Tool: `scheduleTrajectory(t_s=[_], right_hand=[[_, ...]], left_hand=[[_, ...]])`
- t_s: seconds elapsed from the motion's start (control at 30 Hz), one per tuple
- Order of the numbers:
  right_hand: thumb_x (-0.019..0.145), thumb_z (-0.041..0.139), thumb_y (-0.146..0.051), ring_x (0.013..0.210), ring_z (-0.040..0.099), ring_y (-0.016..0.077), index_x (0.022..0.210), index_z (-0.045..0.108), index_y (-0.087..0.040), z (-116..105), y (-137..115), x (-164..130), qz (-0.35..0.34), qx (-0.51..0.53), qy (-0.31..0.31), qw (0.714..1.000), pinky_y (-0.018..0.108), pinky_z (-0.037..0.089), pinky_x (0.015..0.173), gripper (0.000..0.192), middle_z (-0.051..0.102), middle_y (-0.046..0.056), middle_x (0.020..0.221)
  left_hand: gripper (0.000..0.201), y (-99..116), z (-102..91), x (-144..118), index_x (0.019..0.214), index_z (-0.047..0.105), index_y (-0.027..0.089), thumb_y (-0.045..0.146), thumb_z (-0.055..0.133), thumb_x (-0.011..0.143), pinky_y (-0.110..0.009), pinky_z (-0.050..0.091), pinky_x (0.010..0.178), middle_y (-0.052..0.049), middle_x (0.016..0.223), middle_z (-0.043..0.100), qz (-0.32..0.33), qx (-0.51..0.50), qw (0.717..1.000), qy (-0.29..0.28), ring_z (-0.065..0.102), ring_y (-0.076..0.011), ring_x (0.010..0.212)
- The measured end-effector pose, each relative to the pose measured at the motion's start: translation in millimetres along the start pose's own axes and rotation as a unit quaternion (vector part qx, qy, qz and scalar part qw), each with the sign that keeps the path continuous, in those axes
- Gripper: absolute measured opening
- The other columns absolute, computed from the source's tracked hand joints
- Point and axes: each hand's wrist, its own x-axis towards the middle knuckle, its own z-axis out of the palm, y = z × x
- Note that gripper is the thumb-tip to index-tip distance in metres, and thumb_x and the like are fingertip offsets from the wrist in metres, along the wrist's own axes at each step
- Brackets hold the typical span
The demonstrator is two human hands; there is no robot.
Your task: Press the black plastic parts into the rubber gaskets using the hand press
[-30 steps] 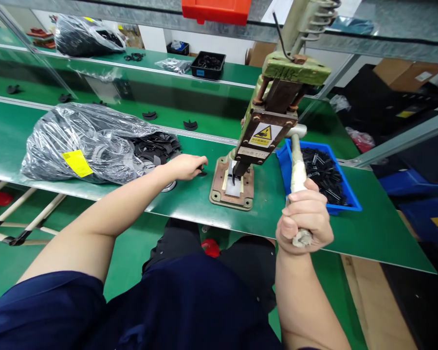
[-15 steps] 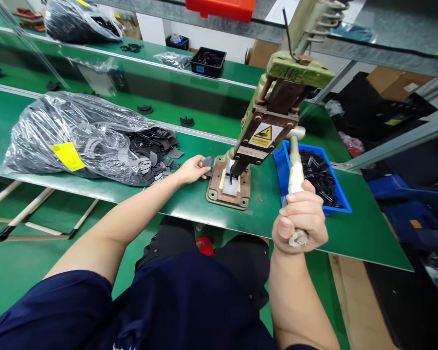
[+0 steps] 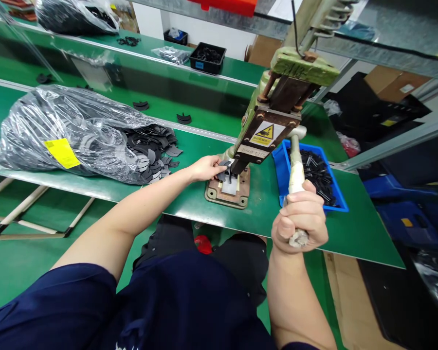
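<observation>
- Take the press base as the dial's centre, with 12 pointing away from the person across the green table.
- The left hand is at about 10 to 11 o'clock, thumb and fingers nearly closed in a pinch on a thin dark curved piece.
- That piece, the one being worked on, sits over the far-left part of the base, beside the press ram; whether it touches the pale fixture plate I cannot tell.
- The right hand, between 3 and 4 o'clock, is wrapped firmly round the taped grip of the press lever, which rises toward 12.
- The blue bin, just short of 3 o'clock, holds many small black parts.
- The clear plastic bag lies between 9 and 10 o'clock, its loose curved pieces spilling from the mouth toward the press.
- Toward 11 o'clock, past the metal strip, lies a dark curved part with a stub on top.
- My reading: the step in hand is fitting the pinched piece into the fixture, with the lever at rest.
- The next move seems to call for seating it squarely, then getting the fingertips clear before any pull on the lever; the warning label suggests that same care.
</observation>
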Motion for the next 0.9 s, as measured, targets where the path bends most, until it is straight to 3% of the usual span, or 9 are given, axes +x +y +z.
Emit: scheduleTrajectory(t_s=[0.23, 0.4, 0.7, 0.9], right_hand=[[0.088, 0.071, -0.038, 0.079, 0.068, 0.0153, 0.065, 0.053, -0.025, 1.3, 0.5, -1.1, -0.001, 0.001, 0.013, 1.000, 0.059, 0.056, 0.110, 0.032, 0.059, -0.006, 0.063], [0.088, 0.072, -0.041, 0.079, 0.067, 0.0135, 0.063, 0.053, -0.027, 3.4, 2.0, -1.7, -0.002, -0.002, 0.028, 1.000, 0.056, 0.058, 0.110, 0.035, 0.058, -0.008, 0.063], [0.088, 0.075, -0.048, 0.078, 0.068, 0.0118, 0.058, 0.053, -0.025, 4.2, 2.2, -3.7, 0.010, 0.005, 0.045, 0.999, 0.054, 0.058, 0.109, 0.044, 0.058, -0.009, 0.062], [0.088, 0.072, -0.040, 0.078, 0.066, 0.0130, 0.060, 0.051, -0.024, 2.6, 1.4, -3.7, 0.011, 0.000, 0.025, 1.000, 0.055, 0.057, 0.110, 0.039, 0.059, -0.007, 0.063]], left_hand=[[0.032, -0.3, -10.5, 3.3, 0.086, 0.059, 0.017, 0.038, 0.083, 0.092, -0.027, 0.062, 0.059, -0.002, 0.077, 0.067, 0.020, -0.016, 0.999, -0.043, 0.068, -0.0128, 0.061], [0.030, -1.1, -9.6, 4.1, 0.086, 0.060, 0.017, 0.036, 0.081, 0.092, -0.026, 0.060, 0.056, -0.001, 0.078, 0.065, 0.024, 0.010, 0.999, -0.044, 0.067, -0.0131, 0.063], [0.033, -5.4, -8.5, 6.1, 0.086, 0.061, 0.016, 0.037, 0.085, 0.088, -0.023, 0.058, 0.055, -0.001, 0.077, 0.066, 0.014, -0.031, 0.998, -0.054, 0.065, -0.0123, 0.064], [0.036, -3.6, -8.9, 7.7, 0.086, 0.060, 0.017, 0.039, 0.088, 0.087, -0.020, 0.055, 0.050, -0.001, 0.072, 0.068, -0.018, -0.027, 0.998, -0.051, 0.065, -0.0107, 0.056]])
